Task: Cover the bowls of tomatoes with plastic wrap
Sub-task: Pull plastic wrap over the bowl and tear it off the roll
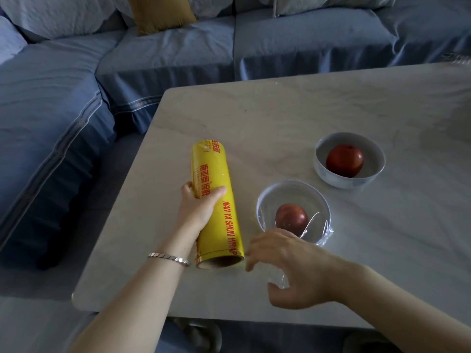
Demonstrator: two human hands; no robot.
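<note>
Wrap roll [211, 169] at centre frame sat clamped in our left grip [196, 212]; we couldn't tell whether our right grip [293, 263] pinched film [279, 277].

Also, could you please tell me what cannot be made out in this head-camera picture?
Near rim of the wrapped bowl: head view, hidden behind the right hand.
Whether that hand pinches the clear film beneath it: head view, motion blur.
Fingers of the left hand: head view, behind the plastic wrap roll it grips.
Object at the table's far right corner: head view, blurred, cut off by the frame edge.
</note>
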